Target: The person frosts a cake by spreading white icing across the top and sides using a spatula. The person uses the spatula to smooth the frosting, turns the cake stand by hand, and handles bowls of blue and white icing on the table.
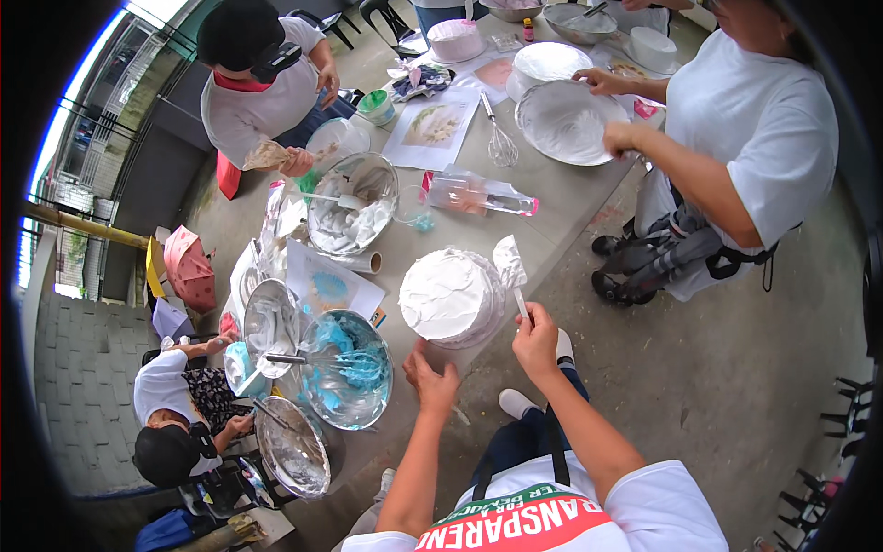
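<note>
A round cake (448, 293) coated in rough white icing stands near the table's corner in front of me. My right hand (537, 339) is closed round the handle of a spatula (509, 262), whose blade is smeared with white icing and rises beside the cake's right side. At the cake's near edge is my left hand (430, 377), its thumb and fingers apart, by the base; I cannot tell whether it touches the cake or its board. Left of that hand, a metal bowl (349, 419) holds blue icing and a whisk (361, 368).
A large bowl of white icing (391, 175), a paper roll (368, 263), a clear plastic package (483, 194) and a loose whisk (501, 147) lie beyond the cake. Co-workers stand left, far left and right; the right one (736, 138) tilts a bowl (566, 124).
</note>
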Demonstrator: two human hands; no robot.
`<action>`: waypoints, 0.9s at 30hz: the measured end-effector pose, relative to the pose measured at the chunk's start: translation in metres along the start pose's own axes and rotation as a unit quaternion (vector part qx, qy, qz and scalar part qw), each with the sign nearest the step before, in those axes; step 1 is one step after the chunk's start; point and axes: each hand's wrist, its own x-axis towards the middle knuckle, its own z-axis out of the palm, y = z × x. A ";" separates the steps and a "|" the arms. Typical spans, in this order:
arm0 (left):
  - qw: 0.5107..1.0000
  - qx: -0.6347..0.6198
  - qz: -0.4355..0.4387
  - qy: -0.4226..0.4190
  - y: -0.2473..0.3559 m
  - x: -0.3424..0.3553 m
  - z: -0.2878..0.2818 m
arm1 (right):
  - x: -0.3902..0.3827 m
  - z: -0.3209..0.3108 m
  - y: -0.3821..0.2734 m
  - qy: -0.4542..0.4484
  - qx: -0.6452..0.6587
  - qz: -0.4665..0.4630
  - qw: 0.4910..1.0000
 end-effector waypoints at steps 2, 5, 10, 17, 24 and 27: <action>0.999 -0.016 -0.027 -0.005 -0.008 0.011 0.003 | 0.019 0.016 0.018 0.017 -0.009 -0.036 0.999; 0.997 -0.061 -0.037 0.007 -0.019 0.024 0.007 | 0.042 0.027 0.024 0.024 -0.035 -0.090 0.995; 0.996 -0.084 -0.036 0.006 -0.014 0.021 0.013 | 0.069 0.027 0.034 -0.028 -0.055 -0.132 0.989; 0.993 0.028 -0.111 0.012 0.022 -0.011 0.009 | 0.109 0.041 0.019 -0.149 -0.053 -0.141 0.977; 0.986 -0.019 -0.142 0.089 0.046 -0.041 0.006 | 0.086 -0.004 -0.053 -0.208 0.102 -0.154 0.961; 0.963 -0.169 -0.130 0.166 0.054 -0.072 -0.007 | 0.037 0.001 -0.086 -0.345 0.086 -0.129 0.926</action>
